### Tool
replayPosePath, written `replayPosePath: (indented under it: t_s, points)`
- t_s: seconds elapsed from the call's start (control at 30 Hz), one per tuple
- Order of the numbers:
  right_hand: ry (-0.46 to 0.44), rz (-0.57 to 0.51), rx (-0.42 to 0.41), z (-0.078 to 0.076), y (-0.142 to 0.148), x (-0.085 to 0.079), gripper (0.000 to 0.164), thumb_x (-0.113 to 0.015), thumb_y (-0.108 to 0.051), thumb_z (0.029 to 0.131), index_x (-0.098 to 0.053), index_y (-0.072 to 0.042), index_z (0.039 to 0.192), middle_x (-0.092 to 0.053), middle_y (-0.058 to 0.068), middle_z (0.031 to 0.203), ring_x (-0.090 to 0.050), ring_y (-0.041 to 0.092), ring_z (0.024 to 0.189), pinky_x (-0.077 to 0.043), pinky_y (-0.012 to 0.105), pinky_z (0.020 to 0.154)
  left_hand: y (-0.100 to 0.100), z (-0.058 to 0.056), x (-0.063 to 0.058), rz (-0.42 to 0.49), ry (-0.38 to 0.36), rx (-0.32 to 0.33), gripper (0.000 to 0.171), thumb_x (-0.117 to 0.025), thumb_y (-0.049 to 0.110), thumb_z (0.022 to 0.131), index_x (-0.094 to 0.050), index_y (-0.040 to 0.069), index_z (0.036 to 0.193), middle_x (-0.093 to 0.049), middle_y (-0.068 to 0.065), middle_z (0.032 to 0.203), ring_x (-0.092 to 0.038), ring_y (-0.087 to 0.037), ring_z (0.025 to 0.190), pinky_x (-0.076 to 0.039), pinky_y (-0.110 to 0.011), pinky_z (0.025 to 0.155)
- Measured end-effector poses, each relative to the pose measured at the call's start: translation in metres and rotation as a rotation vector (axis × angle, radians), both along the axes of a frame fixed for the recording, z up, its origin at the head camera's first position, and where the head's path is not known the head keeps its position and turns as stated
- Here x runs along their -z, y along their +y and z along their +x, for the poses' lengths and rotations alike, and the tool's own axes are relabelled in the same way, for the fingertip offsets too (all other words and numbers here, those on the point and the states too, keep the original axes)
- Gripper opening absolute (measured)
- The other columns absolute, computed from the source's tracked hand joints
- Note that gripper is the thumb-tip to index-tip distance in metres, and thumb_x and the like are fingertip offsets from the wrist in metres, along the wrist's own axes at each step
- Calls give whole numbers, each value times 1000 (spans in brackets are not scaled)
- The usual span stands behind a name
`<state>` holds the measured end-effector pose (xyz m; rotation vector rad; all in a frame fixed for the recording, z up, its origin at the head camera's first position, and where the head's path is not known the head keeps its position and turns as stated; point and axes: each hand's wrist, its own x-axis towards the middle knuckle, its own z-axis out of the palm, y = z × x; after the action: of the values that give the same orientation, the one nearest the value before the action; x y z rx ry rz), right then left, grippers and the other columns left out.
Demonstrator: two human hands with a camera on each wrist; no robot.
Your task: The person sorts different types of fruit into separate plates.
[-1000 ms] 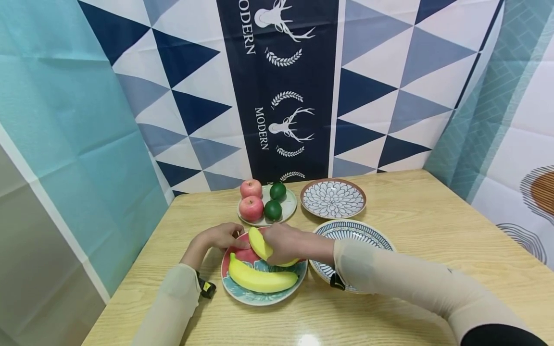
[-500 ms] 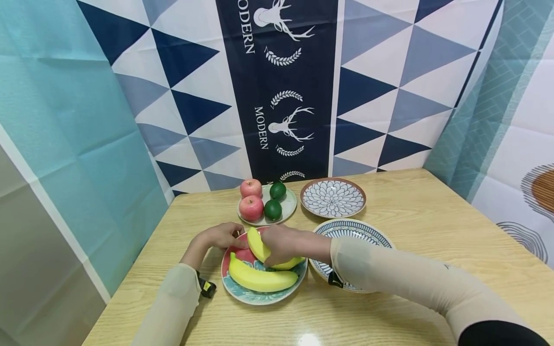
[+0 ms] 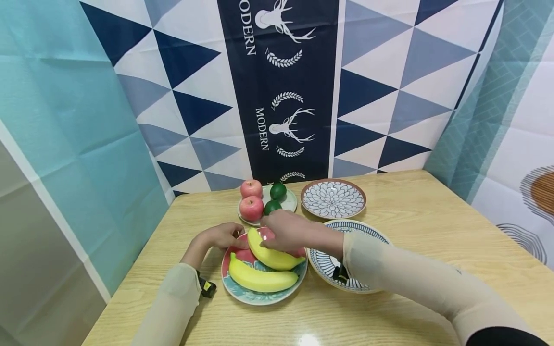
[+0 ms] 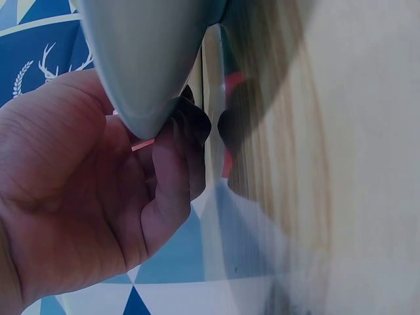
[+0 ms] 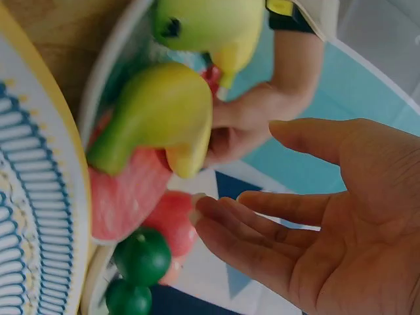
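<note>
Two yellow bananas lie on a red and teal plate (image 3: 259, 299): a front banana (image 3: 261, 281) and a rear banana (image 3: 277, 258). My left hand (image 3: 220, 235) holds this plate's left rim. In the left wrist view, the thumb goes over the rim of the plate (image 4: 147, 72) and the curled fingers (image 4: 172, 177) sit beneath it. Above the rear banana hovers my right hand (image 3: 287, 231). The right wrist view shows that hand (image 5: 328, 230) with thumb and fingers spread, nothing between them, apart from the banana (image 5: 157, 105).
Behind, a pale plate (image 3: 290, 204) bears two apples (image 3: 251, 208) and two round green fruits (image 3: 278, 191). A brown-rimmed plate (image 3: 333, 198) stands at the back right. Under my right forearm is a blue-patterned plate (image 3: 320, 264). A patterned cloth (image 3: 290, 96) hangs behind the table.
My right hand has let go of the rear banana and risen slightly away from it, toward the back. The banana now rests on the plate. The left hand stays at the rim.
</note>
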<state>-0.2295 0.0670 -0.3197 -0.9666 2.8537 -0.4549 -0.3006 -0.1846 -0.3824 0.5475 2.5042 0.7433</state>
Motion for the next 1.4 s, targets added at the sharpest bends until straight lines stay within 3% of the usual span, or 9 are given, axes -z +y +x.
replayPosePath:
  t_s: [0.23, 0.4, 0.6, 0.83, 0.97, 1.4]
  points:
    - [87, -99, 24, -9, 28, -5, 31, -78, -35, 97, -74, -12, 117, -72, 2, 100, -64, 17, 89, -56, 33, 77, 1, -2, 2, -16, -8, -8, 27, -78, 32, 97, -65, 9, 104, -60, -9, 97, -56, -22, 86, -49, -30, 68]
    - [136, -134, 88, -15, 56, -8, 46, -78, -36, 96, -71, -8, 131, -74, 8, 117, -69, 25, 107, -59, 40, 90, 3, -1, 2, -31, -8, -14, 27, -78, 32, 97, -65, 10, 103, -61, -9, 98, -57, -23, 89, -50, -31, 70]
    - [189, -171, 147, -19, 86, -14, 47, -76, -38, 97, -70, -5, 131, -74, 9, 113, -69, 26, 103, -59, 43, 89, 4, -1, 1, -42, -3, -12, 26, -78, 33, 97, -65, 11, 103, -61, -8, 97, -57, -23, 88, -50, -31, 69]
    - [216, -244, 241, -23, 113, -15, 37, -76, -36, 98, -74, -11, 125, -74, 11, 113, -69, 31, 104, -58, 46, 87, 3, -3, 0, -47, 7, -7, 26, -77, 33, 97, -65, 11, 102, -60, -8, 96, -56, -22, 86, -49, -31, 67]
    - [235, -256, 285, -25, 126, -13, 42, -75, -36, 98, -72, -5, 128, -73, 15, 110, -69, 31, 98, -58, 46, 81, 3, -1, 1, -41, 4, -5, 26, -77, 32, 97, -65, 10, 102, -59, -7, 94, -56, -21, 84, -48, -30, 67]
    - [201, -242, 331, -33, 158, -15, 42, -74, -33, 99, -71, 0, 125, -72, 16, 108, -67, 30, 94, -57, 46, 80, 3, 2, 1, -31, -16, -25, 25, -77, 31, 97, -66, 9, 105, -62, -8, 97, -58, -22, 87, -53, -31, 70]
